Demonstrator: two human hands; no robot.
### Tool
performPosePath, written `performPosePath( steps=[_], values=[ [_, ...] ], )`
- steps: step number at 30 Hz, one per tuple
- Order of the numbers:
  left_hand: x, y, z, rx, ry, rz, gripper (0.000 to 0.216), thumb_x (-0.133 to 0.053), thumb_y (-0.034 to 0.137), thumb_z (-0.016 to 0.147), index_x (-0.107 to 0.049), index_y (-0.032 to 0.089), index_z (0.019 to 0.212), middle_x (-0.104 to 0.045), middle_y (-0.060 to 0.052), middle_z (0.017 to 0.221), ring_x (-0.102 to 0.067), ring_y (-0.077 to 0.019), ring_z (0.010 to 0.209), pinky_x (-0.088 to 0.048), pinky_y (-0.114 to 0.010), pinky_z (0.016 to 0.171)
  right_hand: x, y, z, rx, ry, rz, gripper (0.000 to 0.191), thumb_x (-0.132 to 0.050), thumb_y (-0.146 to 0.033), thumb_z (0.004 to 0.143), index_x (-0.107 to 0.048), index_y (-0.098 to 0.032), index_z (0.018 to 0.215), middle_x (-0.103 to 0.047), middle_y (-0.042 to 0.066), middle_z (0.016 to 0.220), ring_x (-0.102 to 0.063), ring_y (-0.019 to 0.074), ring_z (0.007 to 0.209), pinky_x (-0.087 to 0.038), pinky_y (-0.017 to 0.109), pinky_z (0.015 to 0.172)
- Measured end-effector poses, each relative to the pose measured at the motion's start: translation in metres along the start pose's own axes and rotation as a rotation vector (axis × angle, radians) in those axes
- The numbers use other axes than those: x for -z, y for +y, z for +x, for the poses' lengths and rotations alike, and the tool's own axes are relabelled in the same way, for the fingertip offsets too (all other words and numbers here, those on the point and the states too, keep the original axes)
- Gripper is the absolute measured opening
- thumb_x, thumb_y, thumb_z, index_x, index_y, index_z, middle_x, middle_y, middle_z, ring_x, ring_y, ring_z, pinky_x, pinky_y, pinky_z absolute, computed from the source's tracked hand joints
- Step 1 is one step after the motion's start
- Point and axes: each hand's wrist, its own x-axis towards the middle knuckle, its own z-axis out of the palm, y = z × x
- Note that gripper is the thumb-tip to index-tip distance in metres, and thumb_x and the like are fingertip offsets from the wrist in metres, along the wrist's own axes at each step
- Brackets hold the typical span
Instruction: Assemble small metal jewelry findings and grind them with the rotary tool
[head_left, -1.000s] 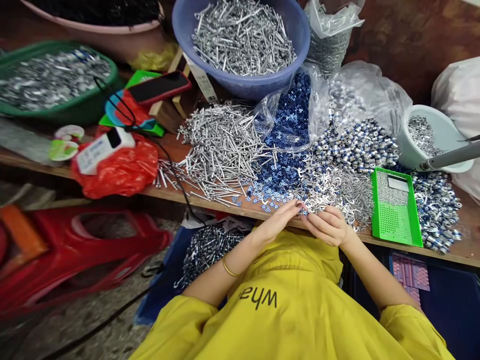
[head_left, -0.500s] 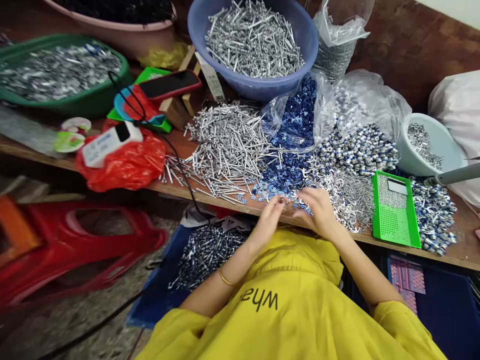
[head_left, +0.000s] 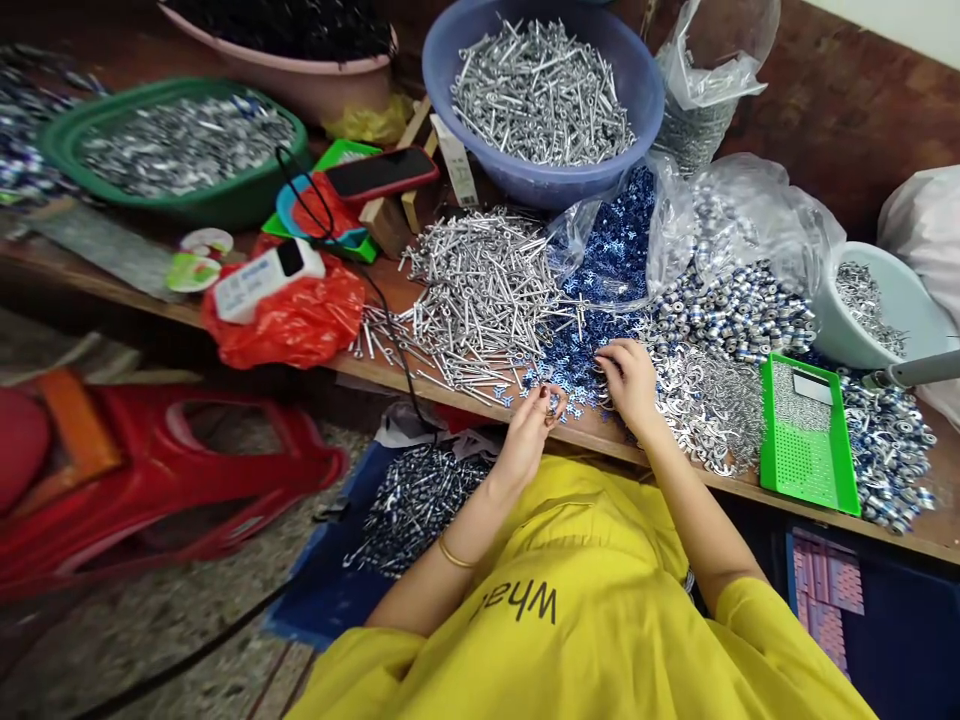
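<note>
My left hand (head_left: 529,432) is just over the table's front edge, with its thumb and fingertips pinched together. What it holds, if anything, is too small to make out. My right hand (head_left: 631,385) reaches down at the right side of the blue three-armed pieces (head_left: 570,345), its fingers curled toward each other. Whatever lies between those fingertips is hidden. Left of the blue pieces spreads a heap of silver metal pins (head_left: 480,290). Curved silver clips (head_left: 694,410) lie right of my right hand, with blue-and-silver cylinders (head_left: 739,305) behind them.
A blue basin (head_left: 544,175) of metal pins stands at the back. To the right are a green tray (head_left: 810,470) and a pale bowl (head_left: 926,300). A red plastic bag (head_left: 322,320) lies left. Below the edge sits a bin of assembled parts (head_left: 420,505); a black cable (head_left: 397,360) hangs down.
My hands have moved apart. The right went forward to the blue pieces while the left drew back slightly. The view has turned a little to the left.
</note>
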Motion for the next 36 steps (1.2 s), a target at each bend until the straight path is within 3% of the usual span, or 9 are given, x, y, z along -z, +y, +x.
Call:
performPosePath(
  steps=[5, 9, 19, 22, 26, 29, 32, 36],
  values=[
    [-0.002, 0.004, 0.003, 0.039, -0.062, -0.096, 0.022, -0.064, 0.04, 0.088, -0.061, 0.019, 0.089, -0.057, -0.004, 0.089, -0.049, -0.0114, 0.072, -0.042, -0.023, 0.062, 0.005, -0.007, -0.047, -0.012, -0.348, 0.22, 0.011, -0.06, -0.023, 0.092, -0.07, -0.021, 0.089, -0.068, 0.004, 0.087, -0.064, 0.0173, 0.082, -0.049, 0.03, 0.077],
    [-0.006, 0.003, 0.004, 0.086, -0.104, -0.216, 0.017, -0.067, 0.033, 0.085, -0.059, 0.018, 0.086, -0.057, -0.004, 0.093, -0.048, -0.0099, 0.07, -0.041, -0.021, 0.058, -0.004, -0.008, -0.062, -0.025, -0.275, 0.13, 0.012, -0.06, -0.022, 0.091, -0.068, -0.021, 0.101, -0.064, 0.008, 0.103, -0.063, 0.02, 0.092, -0.051, 0.032, 0.08],
    [0.005, 0.006, 0.004, 0.004, -0.061, -0.155, 0.016, -0.06, 0.035, 0.089, -0.056, 0.02, 0.086, -0.057, -0.004, 0.095, -0.047, -0.0113, 0.072, -0.041, -0.023, 0.059, -0.003, -0.008, -0.066, -0.016, -0.3, 0.048, 0.014, -0.059, -0.021, 0.09, -0.06, -0.019, 0.104, -0.059, 0.009, 0.102, -0.061, 0.0214, 0.089, -0.052, 0.034, 0.08],
    [0.002, 0.008, 0.002, -0.033, -0.063, -0.108, 0.016, -0.059, 0.036, 0.09, -0.056, 0.021, 0.086, -0.057, -0.004, 0.096, -0.048, -0.0118, 0.072, -0.041, -0.025, 0.062, 0.0, -0.01, -0.066, -0.027, -0.315, 0.013, 0.008, -0.055, -0.016, 0.09, -0.06, -0.018, 0.097, -0.059, 0.01, 0.099, -0.061, 0.0221, 0.089, -0.052, 0.036, 0.08],
    [-0.005, 0.014, -0.011, -0.123, -0.106, 0.085, 0.025, -0.052, 0.045, 0.095, -0.058, 0.022, 0.09, -0.054, -0.003, 0.087, -0.048, -0.0148, 0.076, -0.043, -0.028, 0.072, 0.027, -0.033, -0.063, -0.035, -0.211, 0.239, 0.007, -0.058, -0.021, 0.091, -0.06, -0.02, 0.098, -0.059, 0.007, 0.098, -0.059, 0.0178, 0.081, -0.053, 0.032, 0.072],
    [-0.012, 0.021, -0.025, -0.238, -0.169, 0.302, 0.033, -0.043, 0.05, 0.098, -0.06, 0.022, 0.093, -0.053, -0.004, 0.085, -0.048, -0.0173, 0.079, -0.042, -0.03, 0.076, 0.063, -0.063, -0.064, 0.034, -0.07, 0.411, 0.016, -0.061, -0.028, 0.091, -0.06, -0.025, 0.106, -0.06, 0.006, 0.105, -0.061, 0.0177, 0.088, -0.055, 0.034, 0.076],
    [-0.021, 0.026, -0.036, -0.324, -0.262, 0.428, 0.036, -0.04, 0.051, 0.099, -0.059, 0.021, 0.096, -0.056, -0.005, 0.091, -0.051, -0.0198, 0.085, -0.042, -0.031, 0.081, 0.087, -0.087, -0.066, 0.16, 0.022, 0.293, 0.019, -0.065, -0.026, 0.088, -0.063, -0.029, 0.107, -0.061, 0.006, 0.107, -0.06, 0.022, 0.101, -0.053, 0.041, 0.087],
    [-0.031, 0.028, -0.041, -0.389, -0.338, 0.484, 0.035, -0.036, 0.051, 0.1, -0.057, 0.022, 0.099, -0.057, -0.007, 0.098, -0.052, -0.0223, 0.095, -0.042, -0.033, 0.088, 0.093, -0.094, -0.068, 0.242, 0.1, 0.144, 0.021, -0.066, -0.024, 0.088, -0.063, -0.028, 0.109, -0.063, 0.007, 0.106, -0.06, 0.0236, 0.099, -0.05, 0.043, 0.085]
  ],
)
